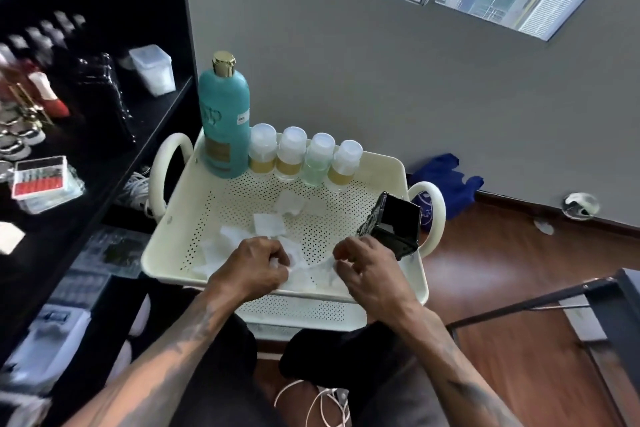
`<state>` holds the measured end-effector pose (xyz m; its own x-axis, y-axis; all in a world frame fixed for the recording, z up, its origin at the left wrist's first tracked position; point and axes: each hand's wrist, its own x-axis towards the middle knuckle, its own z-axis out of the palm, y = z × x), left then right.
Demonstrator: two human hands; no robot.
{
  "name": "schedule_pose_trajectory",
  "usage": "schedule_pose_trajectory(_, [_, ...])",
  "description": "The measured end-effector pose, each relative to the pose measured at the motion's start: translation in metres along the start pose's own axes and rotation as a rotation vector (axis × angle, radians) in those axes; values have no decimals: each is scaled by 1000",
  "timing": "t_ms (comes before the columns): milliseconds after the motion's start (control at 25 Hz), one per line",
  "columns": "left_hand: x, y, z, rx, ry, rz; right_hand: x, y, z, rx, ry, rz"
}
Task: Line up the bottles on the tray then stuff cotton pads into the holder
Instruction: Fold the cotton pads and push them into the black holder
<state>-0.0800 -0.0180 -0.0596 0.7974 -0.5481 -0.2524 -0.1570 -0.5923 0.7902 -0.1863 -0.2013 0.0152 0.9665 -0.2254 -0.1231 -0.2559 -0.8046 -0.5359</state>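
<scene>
A tall teal bottle [224,121] with a gold cap stands at the back left of the cream perforated tray [377,166]. Beside it, several small clear bottles [306,159] with white caps stand in a row along the back rim. White cotton pads [268,224] lie scattered on the tray's front half. My left hand [254,265] is closed on a cotton pad near the front rim. My right hand [367,270] pinches pads at its fingertips, just in front of the black holder [394,222], which stands tilted at the tray's right side.
A black shelf unit [104,135] with cosmetics, a clear lidded box [152,69] and a red-and-black case [40,177] stands to the left. A grey wall is behind the tray. A blue cloth [446,177] lies on the wooden floor; a dark metal frame [540,302] is at the right.
</scene>
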Motion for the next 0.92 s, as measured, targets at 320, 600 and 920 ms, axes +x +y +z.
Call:
schedule_pose_trajectory(320, [3, -2, 3, 61, 42, 2, 5, -5, -143, -152, 454, -52])
schedule_pose_trajectory(600, [4, -2, 6, 55, 87, -5, 50, 13, -100, -572, 104, 115])
schedule_pose_trajectory(920, [5, -8, 8, 23, 116, 18, 45, 13, -104, -529, -55, 236])
